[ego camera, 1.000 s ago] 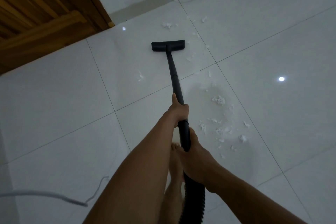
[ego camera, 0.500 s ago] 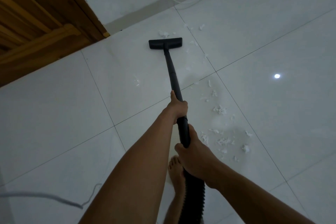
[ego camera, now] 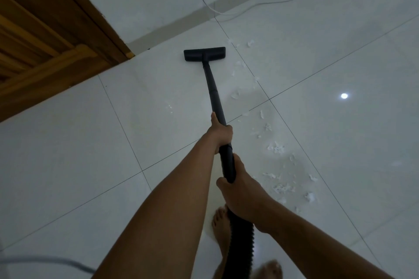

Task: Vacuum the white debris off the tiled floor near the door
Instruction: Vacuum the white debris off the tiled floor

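A black vacuum wand [ego camera: 215, 95] runs from my hands out to its flat floor head [ego camera: 204, 53], which lies on the white tiles close to the wall. My left hand [ego camera: 221, 133] grips the wand higher up. My right hand [ego camera: 240, 190] grips it lower, where the ribbed hose [ego camera: 240, 242] begins. White debris [ego camera: 275, 147] is scattered on the tiles right of the wand, from near the head down to beside my right hand. A small fleck [ego camera: 169, 107] lies left of the wand.
A wooden door and frame [ego camera: 52, 36] fill the upper left. A thin white cable [ego camera: 260, 4] runs along the floor by the wall at the top. My bare feet [ego camera: 223, 229] stand under the hose. A grey cord [ego camera: 45, 261] crosses the lower left corner.
The floor head has slid away from me toward the wall, passing over the clump of debris that lay just beyond it. Both hands kept their grip.
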The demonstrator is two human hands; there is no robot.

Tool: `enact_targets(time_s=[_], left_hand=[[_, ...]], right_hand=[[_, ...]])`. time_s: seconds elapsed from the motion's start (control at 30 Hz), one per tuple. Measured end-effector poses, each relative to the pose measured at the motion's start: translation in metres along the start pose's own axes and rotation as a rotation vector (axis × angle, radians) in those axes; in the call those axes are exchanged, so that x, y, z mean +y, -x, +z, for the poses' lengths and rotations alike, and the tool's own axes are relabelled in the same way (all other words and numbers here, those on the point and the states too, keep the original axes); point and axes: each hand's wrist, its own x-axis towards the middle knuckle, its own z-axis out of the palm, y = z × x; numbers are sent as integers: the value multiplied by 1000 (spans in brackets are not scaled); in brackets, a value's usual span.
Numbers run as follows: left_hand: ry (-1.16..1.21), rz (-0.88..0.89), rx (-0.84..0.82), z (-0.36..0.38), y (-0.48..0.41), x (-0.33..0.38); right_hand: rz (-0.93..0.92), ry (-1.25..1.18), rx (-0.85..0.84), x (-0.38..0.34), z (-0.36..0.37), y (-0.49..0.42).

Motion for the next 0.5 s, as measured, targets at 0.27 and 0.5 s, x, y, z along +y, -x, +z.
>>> enact_targets(time_s=[0.27,0.5], left_hand=[[0,-69,-41,-22,15,41],[-51,-121,-78,-31,47,56]], right_hand=[[-5,-76,-19,-41,-15,12],[9,-132,-35,-59,-18,44]])
